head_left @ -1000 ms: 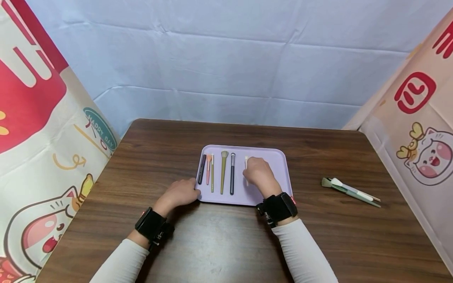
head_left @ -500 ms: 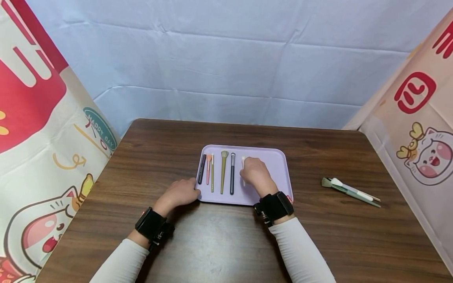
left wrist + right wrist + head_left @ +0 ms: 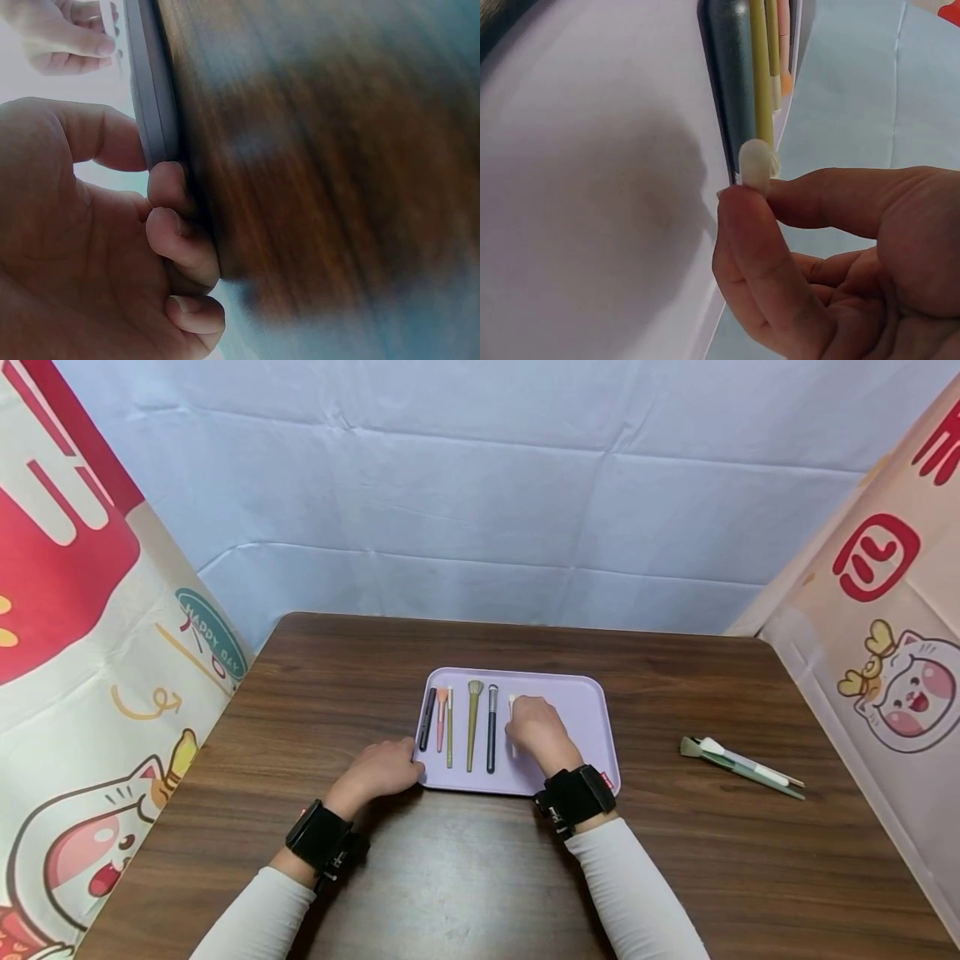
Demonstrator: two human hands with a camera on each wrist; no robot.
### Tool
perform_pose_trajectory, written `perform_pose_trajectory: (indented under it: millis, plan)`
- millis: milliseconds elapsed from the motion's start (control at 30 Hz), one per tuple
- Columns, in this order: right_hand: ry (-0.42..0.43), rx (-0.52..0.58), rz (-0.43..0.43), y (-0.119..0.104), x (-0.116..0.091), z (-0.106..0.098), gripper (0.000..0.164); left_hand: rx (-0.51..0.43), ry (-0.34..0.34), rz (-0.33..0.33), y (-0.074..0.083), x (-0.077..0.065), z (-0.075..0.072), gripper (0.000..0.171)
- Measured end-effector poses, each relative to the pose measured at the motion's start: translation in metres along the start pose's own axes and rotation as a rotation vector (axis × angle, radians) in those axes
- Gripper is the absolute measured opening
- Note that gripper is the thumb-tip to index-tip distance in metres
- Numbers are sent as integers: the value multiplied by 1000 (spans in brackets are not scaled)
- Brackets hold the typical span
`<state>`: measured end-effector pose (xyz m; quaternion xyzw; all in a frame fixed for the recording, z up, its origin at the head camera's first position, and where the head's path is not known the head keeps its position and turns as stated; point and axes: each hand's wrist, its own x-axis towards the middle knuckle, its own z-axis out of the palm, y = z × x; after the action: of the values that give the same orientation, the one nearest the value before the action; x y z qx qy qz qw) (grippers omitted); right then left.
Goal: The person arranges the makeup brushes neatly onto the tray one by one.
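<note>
A lilac tray (image 3: 577,735) holds a row of makeup brushes. At its near left corner my left hand (image 3: 382,768) grips the rim; in the left wrist view the thumb lies on the tray edge (image 3: 154,97) and curled fingers sit under it. Over the tray, my right hand (image 3: 537,727) pinches a slim white makeup brush (image 3: 755,166) between thumb and fingers. Its pale tip shows beyond the knuckles in the head view, the rest mostly hidden. Just left of it lies a dark brush (image 3: 492,731), then an olive brush (image 3: 472,731).
Farther left on the tray are a thin olive brush (image 3: 450,735), a pink brush (image 3: 441,722) and a black one (image 3: 427,720). On the brown table (image 3: 337,668), to the right, a green brush (image 3: 738,768) and a white brush (image 3: 750,763) lie crossed.
My right hand has slid a little to the left with the white makeup brush, closer to the dark brush. The left hand has stayed at the tray corner.
</note>
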<state>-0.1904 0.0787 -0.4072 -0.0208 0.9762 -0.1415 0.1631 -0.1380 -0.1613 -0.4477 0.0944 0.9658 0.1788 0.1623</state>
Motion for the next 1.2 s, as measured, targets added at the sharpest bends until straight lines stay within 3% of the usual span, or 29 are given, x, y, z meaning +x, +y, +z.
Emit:
perform_pose_trajectory:
  millis: [1200]
  plan:
    - [7, -3, 2, 1, 8, 13, 15, -6, -5, -6, 1, 0, 1, 25]
